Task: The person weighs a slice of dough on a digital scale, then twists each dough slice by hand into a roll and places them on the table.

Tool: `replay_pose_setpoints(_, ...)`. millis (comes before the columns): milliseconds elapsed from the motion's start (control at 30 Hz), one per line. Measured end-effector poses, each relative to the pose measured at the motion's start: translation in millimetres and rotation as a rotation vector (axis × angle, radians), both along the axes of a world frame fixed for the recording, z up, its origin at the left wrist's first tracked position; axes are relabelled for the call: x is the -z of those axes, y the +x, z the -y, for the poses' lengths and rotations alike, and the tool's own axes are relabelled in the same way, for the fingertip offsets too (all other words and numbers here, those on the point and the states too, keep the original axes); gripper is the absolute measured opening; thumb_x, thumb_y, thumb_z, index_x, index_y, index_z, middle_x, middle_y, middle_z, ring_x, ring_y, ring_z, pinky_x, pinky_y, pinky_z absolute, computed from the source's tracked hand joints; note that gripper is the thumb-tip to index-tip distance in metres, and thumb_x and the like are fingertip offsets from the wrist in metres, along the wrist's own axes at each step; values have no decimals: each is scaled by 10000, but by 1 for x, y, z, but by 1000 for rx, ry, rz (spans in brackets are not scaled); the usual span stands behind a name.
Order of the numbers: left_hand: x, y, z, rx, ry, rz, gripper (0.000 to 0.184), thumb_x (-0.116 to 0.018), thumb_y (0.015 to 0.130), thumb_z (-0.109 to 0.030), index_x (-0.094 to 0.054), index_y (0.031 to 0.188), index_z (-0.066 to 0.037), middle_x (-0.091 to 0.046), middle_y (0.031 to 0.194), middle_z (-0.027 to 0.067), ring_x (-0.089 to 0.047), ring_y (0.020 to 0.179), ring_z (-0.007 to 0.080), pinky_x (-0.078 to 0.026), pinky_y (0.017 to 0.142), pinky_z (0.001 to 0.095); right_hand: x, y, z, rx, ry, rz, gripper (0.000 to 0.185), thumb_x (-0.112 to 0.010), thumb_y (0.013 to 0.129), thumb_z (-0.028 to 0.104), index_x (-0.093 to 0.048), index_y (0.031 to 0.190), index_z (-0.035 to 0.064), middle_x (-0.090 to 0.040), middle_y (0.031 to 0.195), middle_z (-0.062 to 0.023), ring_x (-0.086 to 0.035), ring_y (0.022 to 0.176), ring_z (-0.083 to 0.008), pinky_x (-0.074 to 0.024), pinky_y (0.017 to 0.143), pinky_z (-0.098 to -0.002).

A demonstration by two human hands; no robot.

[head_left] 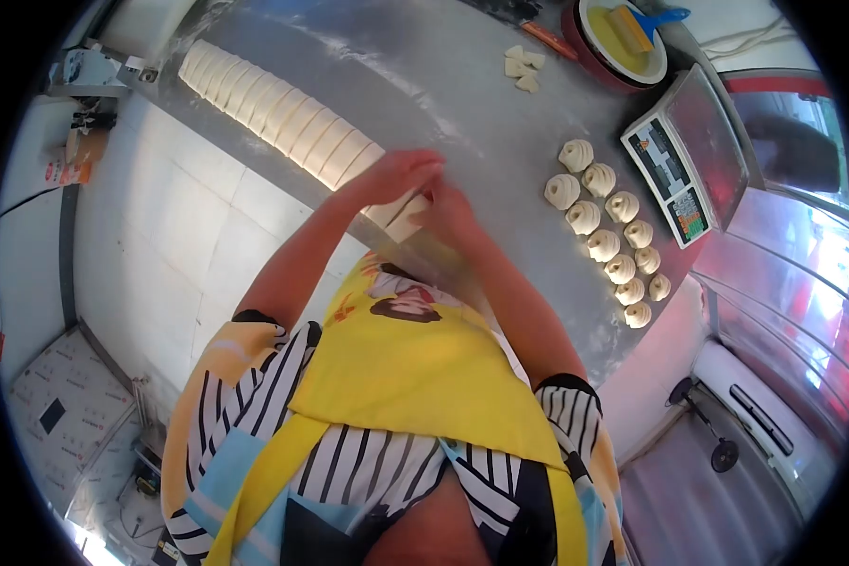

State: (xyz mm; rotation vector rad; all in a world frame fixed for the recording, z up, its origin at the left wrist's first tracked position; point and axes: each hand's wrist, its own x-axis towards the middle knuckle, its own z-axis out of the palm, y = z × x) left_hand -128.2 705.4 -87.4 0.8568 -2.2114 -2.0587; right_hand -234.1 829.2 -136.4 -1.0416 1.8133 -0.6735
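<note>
A long log of white dough (pixel 283 113), cut crosswise into many slices, lies along the table edge nearest me. Over its near end is my left hand (pixel 401 174), fingers together and bent toward the right one. My right hand (pixel 446 209) is closed close beside it, fingers curled in. Whatever the fingers hold is hidden between the hands; only a thin dark edge shows there. Just below them, pale dough pieces (pixel 396 222) sit at the table's edge. To the right, several coiled dough rolls (pixel 603 246) stand in rows.
A digital scale (pixel 668 174) stands beyond the rolls. At the back right, a bowl of yellow liquid (pixel 623 42) holds a brush with a blue handle (pixel 665 17). Small dough scraps (pixel 521 66) lie near it on the metal table (pixel 424 94), which has flour streaks.
</note>
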Motion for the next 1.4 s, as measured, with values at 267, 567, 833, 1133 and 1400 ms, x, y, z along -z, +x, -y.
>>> replay_pose_setpoints(267,30,4,-30,-157,994,-153,471,-303,977,-358,-599,1066,-2,-632,921,92,-586,832,151,-473,767,290,-98,-48,-73,493,-44,367,344,-733,704,150,-584,984,16,-606,865,-37,-543,806,-106,-444,712,-250)
replay_pose_setpoints(567,-2,-38,-104,-60,220,-21,279,-648,830,-241,-594,965,-3,-627,849,45,-603,736,117,-488,667,245,-67,-39,-131,789,-137,441,323,-730,731,176,-585,963,4,-605,836,-45,-548,764,-111,-444,703,-246)
replay_pose_setpoints(833,2,-40,-111,-173,507,102,293,-621,855,-271,-597,939,9,-631,788,70,-601,628,123,-503,590,251,-79,-36,-148,330,-444,-197,332,-710,736,154,-567,1016,47,-551,1047,-101,-556,909,-261,-470,743,-343)
replay_pose_setpoints(1133,18,-54,-113,157,-708,-210,236,-609,838,-214,-586,982,-28,-629,792,76,-627,676,175,-502,557,295,-47,-49,-150,779,22,541,426,-671,763,117,-519,1160,87,-593,974,-98,-591,868,-257,-479,729,-341)
replay_pose_setpoints(1400,11,-61,-77,35,140,111,229,-613,788,-122,-593,1007,-57,-609,795,87,-543,686,104,-463,639,300,-90,-39,-133,337,-259,167,352,-625,760,26,-554,1103,55,-608,769,-21,-572,661,-120,-481,624,-273)
